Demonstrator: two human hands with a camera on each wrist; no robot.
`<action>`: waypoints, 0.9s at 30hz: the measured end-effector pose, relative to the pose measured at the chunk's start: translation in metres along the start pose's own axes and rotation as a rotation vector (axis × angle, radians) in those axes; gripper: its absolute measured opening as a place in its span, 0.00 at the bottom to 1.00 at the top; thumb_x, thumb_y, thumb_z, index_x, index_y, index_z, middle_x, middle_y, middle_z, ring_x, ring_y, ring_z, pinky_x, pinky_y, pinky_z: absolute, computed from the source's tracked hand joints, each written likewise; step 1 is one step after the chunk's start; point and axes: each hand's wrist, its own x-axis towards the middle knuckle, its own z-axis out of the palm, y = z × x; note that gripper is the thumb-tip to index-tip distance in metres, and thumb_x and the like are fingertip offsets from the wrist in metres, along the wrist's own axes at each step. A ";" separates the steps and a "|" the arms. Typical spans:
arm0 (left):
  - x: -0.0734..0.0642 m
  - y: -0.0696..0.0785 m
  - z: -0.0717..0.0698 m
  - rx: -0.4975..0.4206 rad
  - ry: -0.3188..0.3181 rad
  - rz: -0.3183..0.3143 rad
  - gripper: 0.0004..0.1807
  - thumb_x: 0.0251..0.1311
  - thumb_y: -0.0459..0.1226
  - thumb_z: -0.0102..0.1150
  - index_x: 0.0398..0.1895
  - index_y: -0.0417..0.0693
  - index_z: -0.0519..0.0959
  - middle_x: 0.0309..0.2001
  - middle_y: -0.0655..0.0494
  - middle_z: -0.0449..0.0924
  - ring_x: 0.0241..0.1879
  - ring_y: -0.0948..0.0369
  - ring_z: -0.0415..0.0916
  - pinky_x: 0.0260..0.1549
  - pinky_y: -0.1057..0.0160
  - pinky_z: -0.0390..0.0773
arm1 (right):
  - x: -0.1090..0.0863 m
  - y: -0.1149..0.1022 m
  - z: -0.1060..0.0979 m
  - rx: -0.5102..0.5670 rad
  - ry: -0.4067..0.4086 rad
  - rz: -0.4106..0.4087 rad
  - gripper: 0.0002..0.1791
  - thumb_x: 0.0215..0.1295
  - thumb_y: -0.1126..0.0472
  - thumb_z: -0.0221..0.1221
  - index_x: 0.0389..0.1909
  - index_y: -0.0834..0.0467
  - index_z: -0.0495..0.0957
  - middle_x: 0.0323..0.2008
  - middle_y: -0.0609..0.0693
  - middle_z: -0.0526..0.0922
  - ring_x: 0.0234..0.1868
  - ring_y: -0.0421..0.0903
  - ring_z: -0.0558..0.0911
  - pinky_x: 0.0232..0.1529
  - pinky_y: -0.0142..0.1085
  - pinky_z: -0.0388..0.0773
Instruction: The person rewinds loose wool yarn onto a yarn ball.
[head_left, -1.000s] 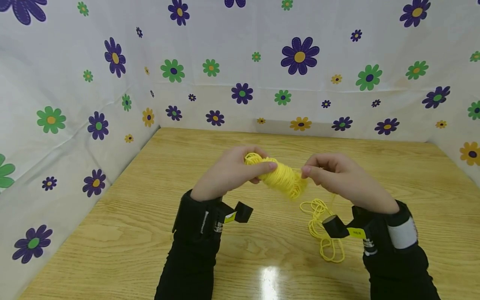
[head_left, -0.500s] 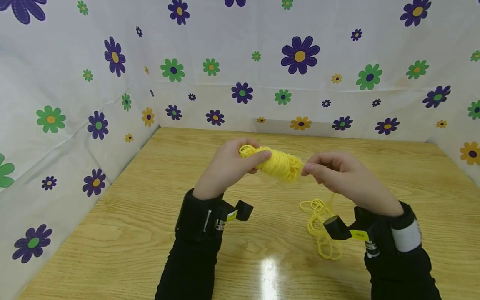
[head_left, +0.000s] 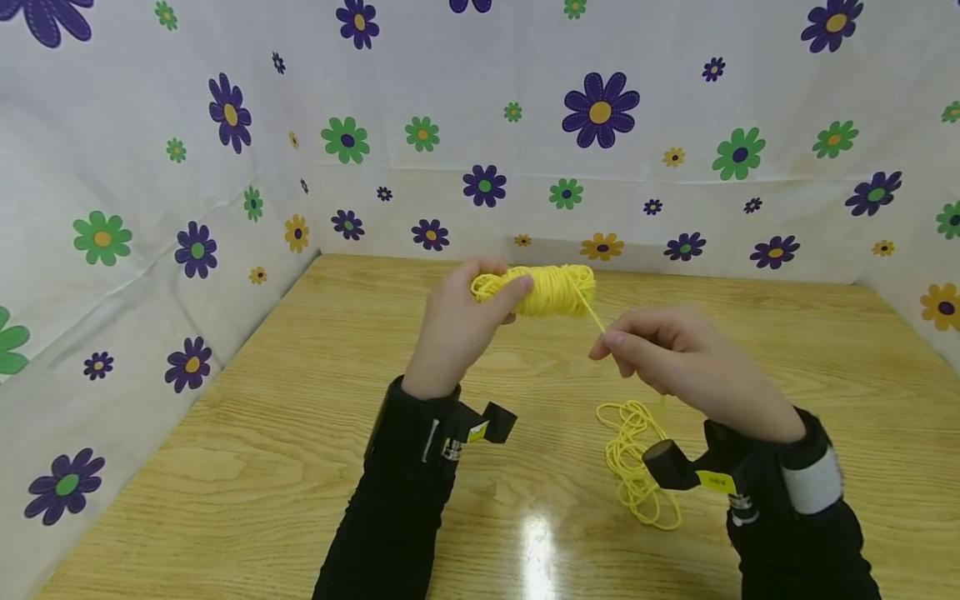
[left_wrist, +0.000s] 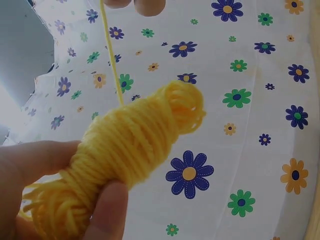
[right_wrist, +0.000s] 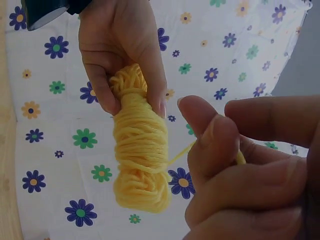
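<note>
A bundle of yellow yarn (head_left: 555, 291) is held up over the table by my left hand (head_left: 461, 325), its thumb on the near side and fingers behind one end. In the left wrist view the bundle (left_wrist: 132, 140) shows many wraps round its middle and looped ends. One taut strand (head_left: 588, 307) runs from the bundle down to my right hand (head_left: 675, 358), which pinches it between thumb and fingers. Seen from the right wrist, the fingers (right_wrist: 215, 145) curl with the strand passing between them. Below that hand a loose pile of yarn (head_left: 633, 458) lies on the table.
The wooden table (head_left: 300, 467) reaches back to a white curtain (head_left: 450, 100) printed with flowers, which also stands along the left and right sides. Black wrist cameras (head_left: 671, 465) stick out from both wrists.
My left hand has raised the yarn bundle up and away, turning it from slanted to nearly level. The strand to my right hand shows longer; that hand has stayed nearly in place.
</note>
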 end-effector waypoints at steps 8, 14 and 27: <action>0.000 -0.001 0.002 -0.211 0.086 0.089 0.20 0.60 0.43 0.57 0.49 0.39 0.70 0.42 0.47 0.74 0.35 0.57 0.78 0.37 0.62 0.80 | 0.005 0.001 0.007 -0.017 -0.072 -0.064 0.12 0.71 0.63 0.46 0.37 0.58 0.79 0.23 0.54 0.72 0.15 0.43 0.66 0.13 0.31 0.65; -0.001 0.002 0.001 -0.455 0.021 0.124 0.17 0.62 0.37 0.55 0.48 0.33 0.69 0.47 0.43 0.71 0.43 0.54 0.75 0.41 0.63 0.80 | 0.009 0.004 0.013 -0.015 -0.144 -0.065 0.11 0.71 0.64 0.47 0.35 0.58 0.79 0.21 0.51 0.73 0.14 0.42 0.65 0.14 0.30 0.65; -0.011 0.015 -0.006 -0.627 -0.296 0.043 0.12 0.66 0.33 0.47 0.47 0.31 0.69 0.45 0.44 0.69 0.41 0.55 0.71 0.38 0.67 0.79 | 0.014 0.008 0.015 0.019 -0.220 -0.022 0.11 0.70 0.65 0.46 0.40 0.64 0.77 0.25 0.52 0.75 0.17 0.41 0.64 0.17 0.29 0.63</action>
